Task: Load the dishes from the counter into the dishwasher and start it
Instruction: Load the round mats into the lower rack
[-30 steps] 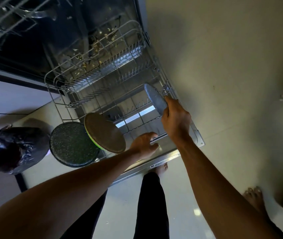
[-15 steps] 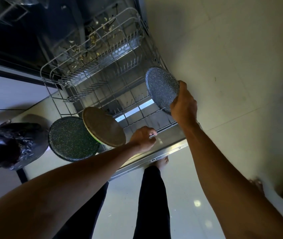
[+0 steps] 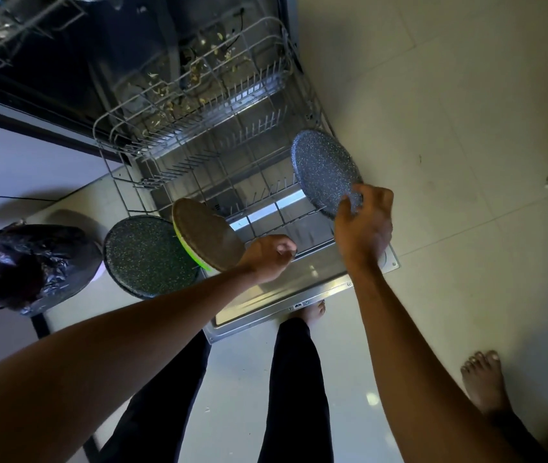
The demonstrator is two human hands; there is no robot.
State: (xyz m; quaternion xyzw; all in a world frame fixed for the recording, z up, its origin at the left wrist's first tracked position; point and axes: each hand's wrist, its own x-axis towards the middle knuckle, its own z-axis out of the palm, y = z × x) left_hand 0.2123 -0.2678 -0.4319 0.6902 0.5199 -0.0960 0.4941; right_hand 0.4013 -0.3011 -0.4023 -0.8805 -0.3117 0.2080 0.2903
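Observation:
A blue speckled plate stands on edge at the right side of the pulled-out lower rack. My right hand is at its lower rim with thumb and fingers spread, fingertips touching the plate. A brown plate with a green rim leans in the rack's front left. Beside it stands a dark speckled plate. My left hand has its fingers curled right at the rack's front rail; whether it grips the rail is hidden.
The open dishwasher door lies flat under the rack, close to my legs. Food scraps litter the tub behind the rack. A black bin bag sits on the left. An upper rack shows top left. Bare tiled floor lies to the right.
The blue plate was turned from edge-on to face-on and set upright at the rack's right side. My right hand's grip on it has loosened into spread fingers. My left hand drew back slightly.

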